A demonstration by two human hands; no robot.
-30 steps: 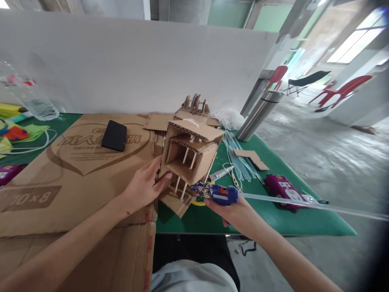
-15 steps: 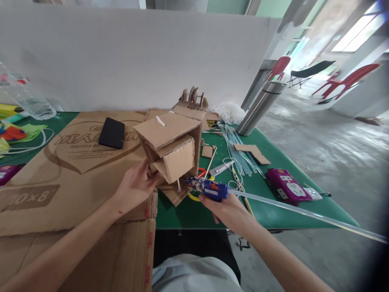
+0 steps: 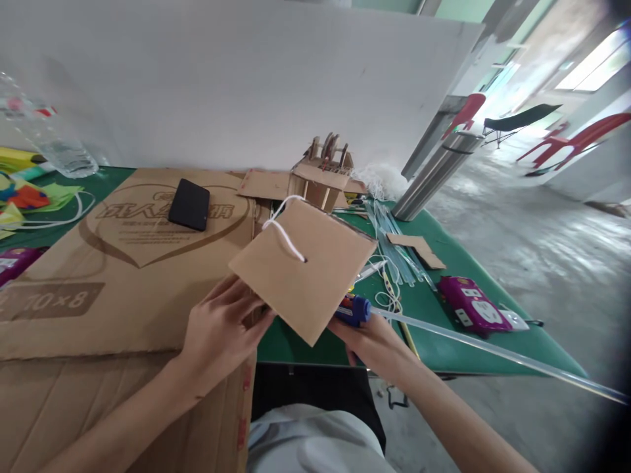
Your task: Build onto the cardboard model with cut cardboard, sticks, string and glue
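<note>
Cardboard model (image 3: 304, 268) tipped flat face up over the worktop's (image 3: 444, 341) near edge, white string (image 3: 283, 231) poking through it; left hand (image 3: 220, 328) clamped on its lower left corner to steady it, right hand (image 3: 371, 335) wrapped round the blue glue gun (image 3: 353, 309), nozzle tucked beneath the panel, presumably to reach the underside.

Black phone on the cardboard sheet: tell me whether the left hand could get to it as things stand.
Probably yes. The phone lies bare on the cardboard sheet, with nothing between, but the left hand grips the cardboard model and must let go first.
</note>
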